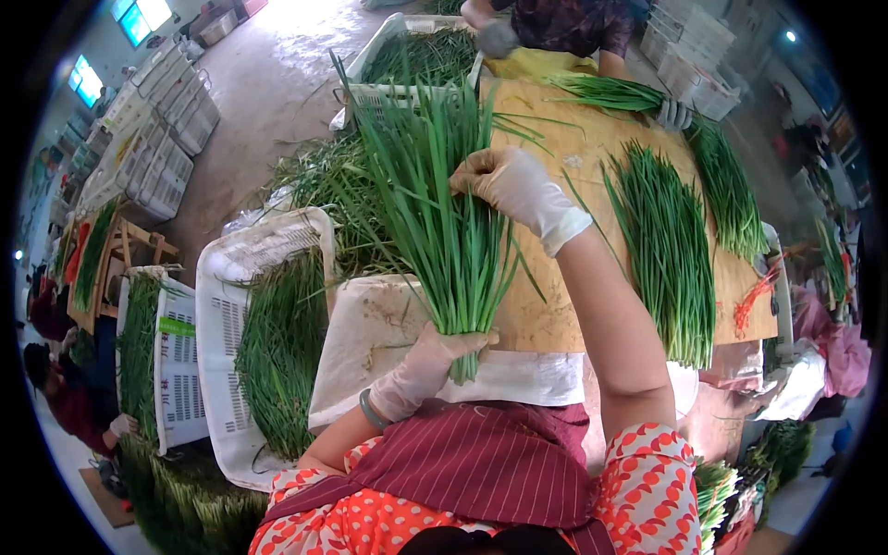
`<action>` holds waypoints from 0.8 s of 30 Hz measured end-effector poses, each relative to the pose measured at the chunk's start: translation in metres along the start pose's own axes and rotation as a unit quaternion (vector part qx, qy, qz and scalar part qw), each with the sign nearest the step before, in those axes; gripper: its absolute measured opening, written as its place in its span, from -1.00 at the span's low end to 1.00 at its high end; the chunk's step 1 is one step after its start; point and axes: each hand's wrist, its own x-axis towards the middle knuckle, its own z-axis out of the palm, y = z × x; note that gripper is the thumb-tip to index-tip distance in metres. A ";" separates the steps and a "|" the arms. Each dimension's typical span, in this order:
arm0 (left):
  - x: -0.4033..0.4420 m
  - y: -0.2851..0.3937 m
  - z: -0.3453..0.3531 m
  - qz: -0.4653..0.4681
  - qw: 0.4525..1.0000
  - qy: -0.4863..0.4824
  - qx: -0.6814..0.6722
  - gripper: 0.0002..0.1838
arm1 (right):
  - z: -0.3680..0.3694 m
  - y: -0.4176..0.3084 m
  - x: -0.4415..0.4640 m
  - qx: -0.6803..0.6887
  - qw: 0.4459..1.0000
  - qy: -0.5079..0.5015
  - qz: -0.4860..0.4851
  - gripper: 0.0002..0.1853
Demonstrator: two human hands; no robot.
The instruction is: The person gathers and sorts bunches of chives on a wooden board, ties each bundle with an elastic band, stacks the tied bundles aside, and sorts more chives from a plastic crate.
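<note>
A fanned bunch of garlic chives stands upright in front of me, its leaf tips pointing away. My left hand, in a pale thin glove, is closed around the stem ends at the bottom of the bunch. On the bunch's right side, my gloved right hand has its fingers pinched against the upper leaves. Exactly which leaves sit between those fingertips is partly hidden. A thick pile of chives lies on the wooden board to the right of my hands.
White crates of chives stand at left and at the far end. Loose leaves are heaped beyond the left crate. Across the board, a person in grey gloves handles chives. Red ties lie at the board's right edge.
</note>
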 end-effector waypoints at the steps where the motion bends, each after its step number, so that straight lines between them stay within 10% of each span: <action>1: -0.001 0.000 0.001 0.001 1.000 0.002 -0.002 -0.84 | 0.003 0.003 0.001 -0.032 0.998 0.048 -0.029 -0.78; 4: -0.006 0.000 0.005 -0.038 0.999 -0.008 -0.023 -0.84 | -0.003 0.010 0.005 -0.208 0.917 0.324 -0.103 -0.79; 8: -0.009 0.004 0.009 -0.061 0.998 -0.010 -0.013 -0.87 | -0.025 -0.002 0.005 -0.105 0.921 0.347 -0.141 -0.75; 14: -0.003 0.001 0.008 -0.054 0.998 0.017 0.020 -0.85 | 0.002 -0.054 -0.015 -0.241 0.967 -0.026 -0.079 -0.70; 20: -0.005 -0.007 -0.005 -0.078 0.997 0.010 -0.014 -0.78 | -0.027 -0.041 0.010 -0.046 0.937 0.303 -0.167 -0.75; 24: 0.007 0.018 -0.040 0.029 0.971 0.015 -0.235 -0.60 | -0.051 -0.001 -0.002 -0.199 0.894 0.369 -0.154 -0.76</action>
